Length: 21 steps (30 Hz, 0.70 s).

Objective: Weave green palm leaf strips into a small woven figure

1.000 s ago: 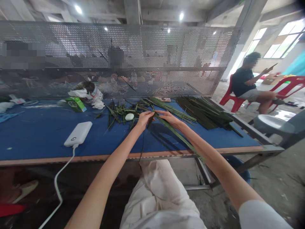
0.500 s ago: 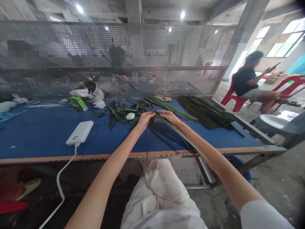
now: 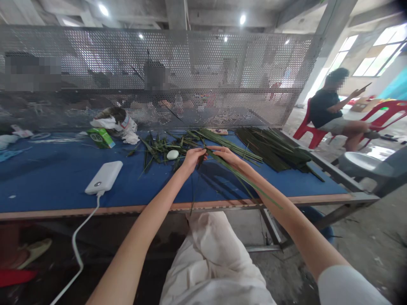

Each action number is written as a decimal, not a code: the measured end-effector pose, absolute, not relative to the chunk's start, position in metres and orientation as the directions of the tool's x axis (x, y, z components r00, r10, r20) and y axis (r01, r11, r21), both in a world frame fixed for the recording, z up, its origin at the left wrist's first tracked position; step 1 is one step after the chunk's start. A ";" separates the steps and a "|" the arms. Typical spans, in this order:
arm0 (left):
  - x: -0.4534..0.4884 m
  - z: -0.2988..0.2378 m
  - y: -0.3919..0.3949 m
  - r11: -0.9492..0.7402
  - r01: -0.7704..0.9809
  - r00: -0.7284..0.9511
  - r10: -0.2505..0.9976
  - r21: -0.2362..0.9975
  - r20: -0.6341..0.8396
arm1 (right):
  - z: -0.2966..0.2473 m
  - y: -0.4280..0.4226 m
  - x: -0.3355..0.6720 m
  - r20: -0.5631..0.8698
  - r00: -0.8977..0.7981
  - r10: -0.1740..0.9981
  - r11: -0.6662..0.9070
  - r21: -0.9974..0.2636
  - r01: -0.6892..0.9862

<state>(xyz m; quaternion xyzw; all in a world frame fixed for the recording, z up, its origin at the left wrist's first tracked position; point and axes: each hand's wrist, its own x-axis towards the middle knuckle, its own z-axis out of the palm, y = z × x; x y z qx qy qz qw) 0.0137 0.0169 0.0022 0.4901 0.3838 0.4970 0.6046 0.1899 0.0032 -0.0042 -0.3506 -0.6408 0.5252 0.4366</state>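
Observation:
My left hand [image 3: 192, 161] and my right hand [image 3: 222, 154] meet above the blue table top [image 3: 47, 186], their fingertips nearly touching. Both pinch a long narrow green leaf [image 3: 241, 176], which runs down to the right along my right forearm. A thin dark strip [image 3: 192, 190] hangs below my left hand. Just beyond my hands lies a loose heap of cut leaf pieces [image 3: 160, 150], with a white egg-shaped object [image 3: 172, 154] on it. A stack of long dark green leaves [image 3: 270, 148] lies to the right.
A white power bank [image 3: 104, 178] with a white cable lies left of my arms. Further back are a green carton [image 3: 101, 138] and white plastic bags [image 3: 114, 125]. A perforated metal screen [image 3: 159, 63] stands behind the table. A seated person [image 3: 327, 110] on a red chair is at the right.
My hands have shifted only slightly. The long leaf's lower end has swung a little to the right and looks thinner.

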 end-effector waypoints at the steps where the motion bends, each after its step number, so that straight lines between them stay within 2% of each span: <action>1: 0.014 0.003 0.017 0.028 -0.228 0.210 0.978 0.973 0.021 | -0.004 0.003 0.190 0.192 -0.372 0.908 0.205 -0.979 -0.004; 21: 0.009 0.005 0.016 -0.001 -0.210 0.228 0.972 0.978 0.050 | -0.006 0.001 0.188 0.174 -0.364 0.915 0.197 -0.980 0.026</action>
